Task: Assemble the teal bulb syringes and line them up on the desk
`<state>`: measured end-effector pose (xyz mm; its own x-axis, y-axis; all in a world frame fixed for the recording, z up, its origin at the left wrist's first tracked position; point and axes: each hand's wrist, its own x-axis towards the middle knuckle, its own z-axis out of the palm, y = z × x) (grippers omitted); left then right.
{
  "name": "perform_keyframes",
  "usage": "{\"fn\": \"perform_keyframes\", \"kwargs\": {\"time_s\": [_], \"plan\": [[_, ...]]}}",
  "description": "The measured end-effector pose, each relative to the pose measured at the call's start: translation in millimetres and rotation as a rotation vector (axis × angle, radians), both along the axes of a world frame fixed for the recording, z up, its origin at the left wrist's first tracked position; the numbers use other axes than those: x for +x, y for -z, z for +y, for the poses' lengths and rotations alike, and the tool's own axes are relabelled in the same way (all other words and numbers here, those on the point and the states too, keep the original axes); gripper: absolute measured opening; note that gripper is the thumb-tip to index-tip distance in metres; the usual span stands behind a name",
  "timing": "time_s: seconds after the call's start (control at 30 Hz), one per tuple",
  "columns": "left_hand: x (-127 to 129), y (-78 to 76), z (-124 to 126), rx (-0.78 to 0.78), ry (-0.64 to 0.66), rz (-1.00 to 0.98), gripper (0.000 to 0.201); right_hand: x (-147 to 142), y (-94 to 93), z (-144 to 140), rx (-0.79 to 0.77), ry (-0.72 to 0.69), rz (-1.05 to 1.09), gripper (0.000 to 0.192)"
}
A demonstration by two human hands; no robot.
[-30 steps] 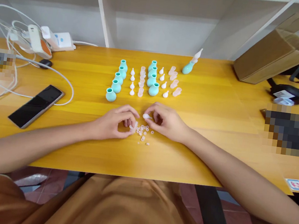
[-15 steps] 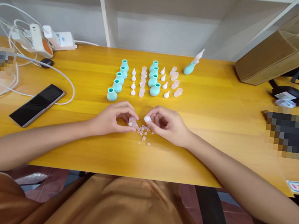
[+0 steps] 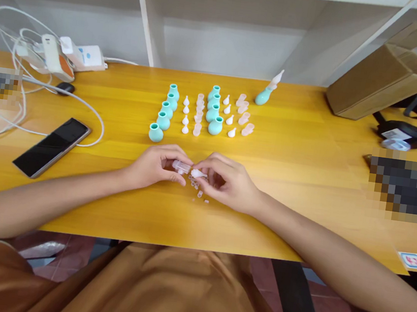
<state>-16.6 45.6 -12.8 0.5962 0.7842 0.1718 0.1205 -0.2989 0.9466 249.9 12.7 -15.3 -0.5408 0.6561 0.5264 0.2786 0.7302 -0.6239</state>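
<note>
My left hand [image 3: 159,166] is closed on a clear plastic connector piece [image 3: 181,166], pinched between thumb and fingers. Facing it, my right hand [image 3: 226,181] pinches a small white nozzle tip [image 3: 198,173], its wide end toward the clear piece. The two parts are very close; I cannot tell whether they touch. Beneath and between my hands lie several tiny clear rings [image 3: 200,194], partly hidden by my right hand. Farther back stand rows of turquoise bulbs [image 3: 156,132], white nozzle tips [image 3: 185,129] and clear pieces [image 3: 197,129].
An assembled turquoise bulb with a white tip [image 3: 263,96] leans behind the rows. At left are a phone [image 3: 52,147], white cables and a power strip [image 3: 91,57]. On the right stand a cardboard box [image 3: 383,82] and a black strapped device [image 3: 415,127].
The clear piece in my left hand has turned to lie level. My right hand has brought the white nozzle tip leftward and lower, close to it.
</note>
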Motion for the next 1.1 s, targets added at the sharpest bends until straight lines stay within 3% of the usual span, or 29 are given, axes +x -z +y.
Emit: {"fn": "perform_keyframes", "kwargs": {"time_s": [0.4, 0.63, 0.83, 1.1], "plan": [[8, -0.1, -13, -0.234, -0.067, -0.012, 0.042, 0, -1.5, -2, 0.117, 0.012, -0.022, 0.020], [13, -6.7, -25, -0.463, -0.014, -0.129, 0.061, -2, -2.6, -6, 0.152, 0.003, -0.030, 0.022], [12, -6.3, -32, -0.389, -0.029, 0.046, 0.054, -5, -3.9, -10, 0.078, 0.009, 0.032, 0.013], [14, 0.1, -30, -0.178, -0.064, 0.028, 0.032, -2, -0.6, -6, 0.031, 0.036, 0.012, 0.016]]}}
